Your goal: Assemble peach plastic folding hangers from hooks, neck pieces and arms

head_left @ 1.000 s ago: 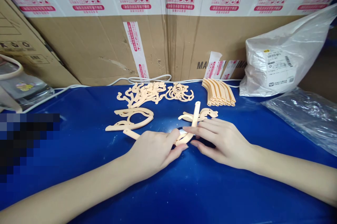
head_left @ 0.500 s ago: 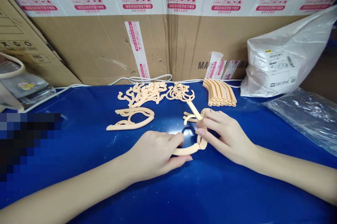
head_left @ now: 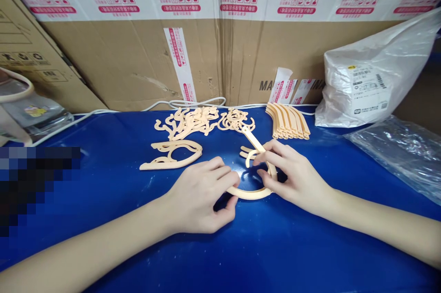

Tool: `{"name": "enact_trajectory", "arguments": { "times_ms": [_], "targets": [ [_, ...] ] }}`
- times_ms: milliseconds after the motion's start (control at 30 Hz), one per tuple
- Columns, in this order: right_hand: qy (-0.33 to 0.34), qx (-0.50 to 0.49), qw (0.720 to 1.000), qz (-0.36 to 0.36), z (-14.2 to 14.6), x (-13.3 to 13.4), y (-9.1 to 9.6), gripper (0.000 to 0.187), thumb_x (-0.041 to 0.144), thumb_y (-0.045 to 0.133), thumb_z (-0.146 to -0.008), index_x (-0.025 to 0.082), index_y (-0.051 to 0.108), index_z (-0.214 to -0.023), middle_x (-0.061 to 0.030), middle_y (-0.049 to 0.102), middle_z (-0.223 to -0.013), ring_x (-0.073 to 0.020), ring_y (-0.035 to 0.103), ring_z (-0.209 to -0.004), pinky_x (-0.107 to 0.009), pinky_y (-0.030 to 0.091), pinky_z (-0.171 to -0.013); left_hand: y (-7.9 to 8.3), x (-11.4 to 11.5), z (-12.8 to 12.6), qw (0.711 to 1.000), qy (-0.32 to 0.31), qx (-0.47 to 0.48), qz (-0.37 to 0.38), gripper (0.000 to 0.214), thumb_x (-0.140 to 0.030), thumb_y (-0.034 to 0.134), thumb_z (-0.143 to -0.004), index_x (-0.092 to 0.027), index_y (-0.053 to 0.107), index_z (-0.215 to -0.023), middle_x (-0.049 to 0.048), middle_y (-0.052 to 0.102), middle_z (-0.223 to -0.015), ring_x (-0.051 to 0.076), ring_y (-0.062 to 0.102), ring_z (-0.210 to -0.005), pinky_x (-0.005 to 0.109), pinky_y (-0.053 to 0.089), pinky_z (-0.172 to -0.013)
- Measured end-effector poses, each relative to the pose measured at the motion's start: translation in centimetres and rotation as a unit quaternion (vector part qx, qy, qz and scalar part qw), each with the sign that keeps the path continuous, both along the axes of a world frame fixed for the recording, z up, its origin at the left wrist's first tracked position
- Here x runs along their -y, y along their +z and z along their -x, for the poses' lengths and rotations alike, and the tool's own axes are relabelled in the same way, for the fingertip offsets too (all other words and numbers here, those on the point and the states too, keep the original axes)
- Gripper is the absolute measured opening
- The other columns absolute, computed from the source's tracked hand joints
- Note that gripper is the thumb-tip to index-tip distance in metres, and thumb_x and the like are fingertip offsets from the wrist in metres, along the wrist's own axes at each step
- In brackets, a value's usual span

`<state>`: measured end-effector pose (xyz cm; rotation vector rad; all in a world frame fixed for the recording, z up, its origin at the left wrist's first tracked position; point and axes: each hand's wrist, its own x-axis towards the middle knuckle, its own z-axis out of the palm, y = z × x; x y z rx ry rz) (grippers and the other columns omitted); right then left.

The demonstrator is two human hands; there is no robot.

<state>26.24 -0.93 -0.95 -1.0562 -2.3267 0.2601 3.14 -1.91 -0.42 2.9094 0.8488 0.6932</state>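
Between my hands is a beige plastic folding clothes hanger point(head_left: 251, 194), with its curved arm lowest and a straight arm pointing up and away. My left hand point(head_left: 203, 196) pinches the left end of the curved arm between thumb and fingers. At the hanger's right side, my right hand point(head_left: 298, 171) has its fingers closed around the other arm, near the small hook point(head_left: 248, 159); its palm hides part of the joint. Another hanger, partly covered by my right fingers, lies just behind. A folded hanger point(head_left: 186, 162) rests flat to the left.
At the back of the blue table point(head_left: 220, 251) lie a heap of beige hooks and small parts point(head_left: 193, 122), more hooks point(head_left: 236, 121) and stacked curved arms point(head_left: 287, 121). Cardboard boxes point(head_left: 138, 54) stand behind. A white plastic bag point(head_left: 370, 86) is at right, a clear jug point(head_left: 44, 109) at left.
My left hand has shifted up slightly, and its thumb has drawn back to the arm's end. The hanger's lower joint has moved right, and the hook has turned a little.
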Motion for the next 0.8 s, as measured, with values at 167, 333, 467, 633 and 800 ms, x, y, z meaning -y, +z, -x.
{"name": "enact_trajectory", "arguments": {
  "times_ms": [167,333,467,633,800],
  "targets": [
    [0.012,-0.011,1.0,0.007,-0.01,-0.12,-0.2,0.018,0.016,0.053,-0.087,0.023,0.055,-0.104,-0.0033,0.056,-0.108,-0.0168,0.056,-0.093,-0.034,0.045,-0.082,-0.09,-0.1,-0.02,1.0,-0.004,-0.002,-0.017,0.009,-0.018,0.052,-0.082,-0.015,0.06,-0.083,0.002,0.059,-0.071,0.017,0.048,-0.07,0.028,0.038,-0.058],
    [0.005,-0.028,0.999,0.016,-0.16,-0.15,-0.49,0.025,0.018,0.056,-0.087,0.024,0.048,-0.11,-0.0024,0.06,-0.11,-0.0178,0.056,-0.104,-0.034,0.046,-0.087,0.14,-0.15,0.02,1.0,-0.011,0.001,-0.01,0.011,-0.018,0.052,-0.084,-0.015,0.063,-0.085,0.0012,0.058,-0.071,0.017,0.048,-0.07,0.029,0.039,-0.06],
    [-0.007,-0.023,1.0,0.014,-0.24,-0.07,-0.63,0.026,0.02,0.056,-0.087,0.025,0.047,-0.111,-0.0026,0.061,-0.109,-0.0177,0.058,-0.099,-0.033,0.047,-0.084,-0.02,-0.33,0.18,1.0,-0.013,-0.005,-0.015,0.014,-0.021,0.049,-0.092,-0.018,0.063,-0.093,0.0005,0.063,-0.084,0.016,0.052,-0.078,0.028,0.041,-0.066],
    [0.003,-0.003,1.0,-0.027,-0.15,-0.04,-0.69,0.029,0.022,0.053,-0.089,0.024,0.046,-0.117,-0.0042,0.062,-0.111,-0.0185,0.058,-0.1,-0.033,0.048,-0.084,-0.54,-0.65,0.26,0.999,0.018,0.0,-0.032,0.013,-0.025,0.051,-0.094,-0.019,0.062,-0.095,-0.0009,0.065,-0.09,0.014,0.057,-0.081,0.027,0.043,-0.069],
    [0.001,0.016,1.0,-0.005,-0.04,-0.07,-0.45,0.031,0.022,0.052,-0.089,0.021,0.049,-0.12,-0.0069,0.063,-0.111,-0.0199,0.059,-0.096,-0.035,0.049,-0.081,-0.44,-0.51,0.29,0.996,0.047,0.032,-0.063,0.012,-0.029,0.056,-0.092,-0.019,0.062,-0.09,-0.0003,0.063,-0.093,0.013,0.058,-0.078,0.025,0.043,-0.067]
  ]
}}
